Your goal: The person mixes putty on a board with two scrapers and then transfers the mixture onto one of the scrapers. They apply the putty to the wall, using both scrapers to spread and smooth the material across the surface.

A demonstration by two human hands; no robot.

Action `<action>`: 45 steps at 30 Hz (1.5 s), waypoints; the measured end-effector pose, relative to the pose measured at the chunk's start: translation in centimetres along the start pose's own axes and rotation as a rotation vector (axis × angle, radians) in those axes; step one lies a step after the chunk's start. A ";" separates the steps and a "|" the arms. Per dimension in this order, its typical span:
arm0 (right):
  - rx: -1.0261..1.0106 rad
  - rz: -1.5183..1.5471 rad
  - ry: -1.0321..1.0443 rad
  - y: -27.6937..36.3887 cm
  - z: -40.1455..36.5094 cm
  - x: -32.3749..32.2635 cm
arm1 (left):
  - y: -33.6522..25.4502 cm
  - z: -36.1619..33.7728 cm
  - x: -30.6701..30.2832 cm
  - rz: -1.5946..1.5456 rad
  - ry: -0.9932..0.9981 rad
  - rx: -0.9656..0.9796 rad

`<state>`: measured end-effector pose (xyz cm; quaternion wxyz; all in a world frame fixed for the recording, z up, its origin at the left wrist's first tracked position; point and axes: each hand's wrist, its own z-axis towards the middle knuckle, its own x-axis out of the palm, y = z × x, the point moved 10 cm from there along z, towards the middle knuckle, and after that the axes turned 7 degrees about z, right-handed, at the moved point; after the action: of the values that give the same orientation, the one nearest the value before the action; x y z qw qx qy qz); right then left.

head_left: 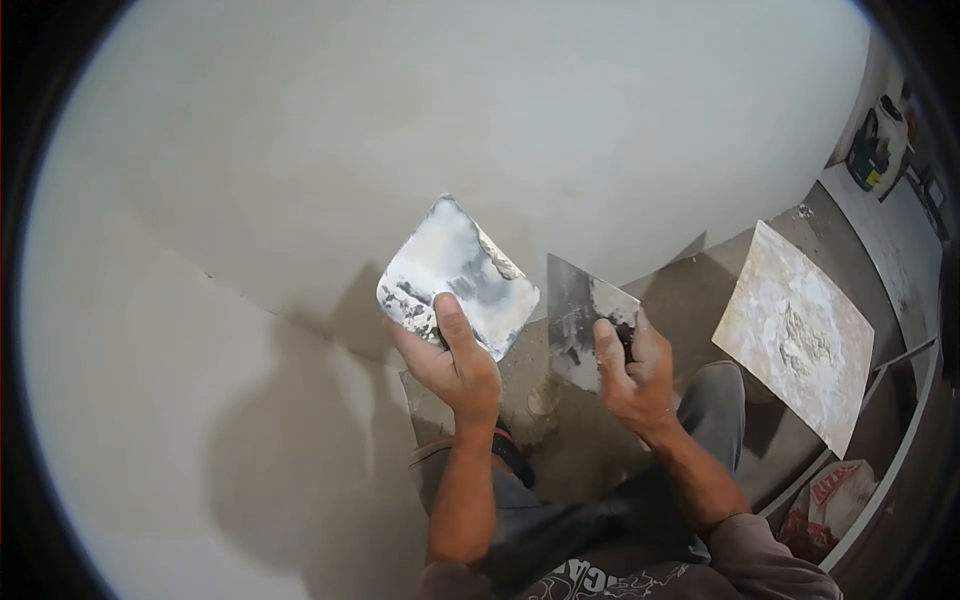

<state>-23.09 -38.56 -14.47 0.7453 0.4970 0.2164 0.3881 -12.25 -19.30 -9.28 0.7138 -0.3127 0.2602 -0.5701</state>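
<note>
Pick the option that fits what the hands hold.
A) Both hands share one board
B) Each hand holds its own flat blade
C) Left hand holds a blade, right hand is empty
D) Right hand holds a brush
B: the left hand grips a plaster-smeared rounded blade, and the right hand grips a separate darker blade.

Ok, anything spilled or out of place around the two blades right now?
Nothing serious. A pale blob of putty lies on the floor below the hands, apparently dropped. The left hand holds a smeared rounded blade, the right hand a smeared steel blade. The putty board lies at right, heap intact.
</note>
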 end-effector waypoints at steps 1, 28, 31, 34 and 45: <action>0.010 0.025 -0.002 0.1 -0.2 0.4 | -0.2 -0.3 -0.1 0.033 -0.005 0.012; 0.119 0.183 -0.091 -1.9 4.5 0.7 | -2.1 -3.6 4.5 0.494 0.427 0.334; 0.300 0.368 -0.144 -1.8 6.7 0.3 | -0.6 -3.1 4.1 0.483 0.459 0.160; 0.326 0.445 -0.042 -0.6 9.8 0.2 | 0.9 -2.7 3.6 0.431 0.464 -0.001; -0.906 -0.762 0.348 17.8 19.0 11.5 | 4.0 -0.3 3.8 0.207 0.488 -0.238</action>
<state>-9.15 -36.62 10.28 0.9224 -0.0519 0.3108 0.2232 -9.04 -22.47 -12.52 0.6427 -0.2197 0.5197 -0.5183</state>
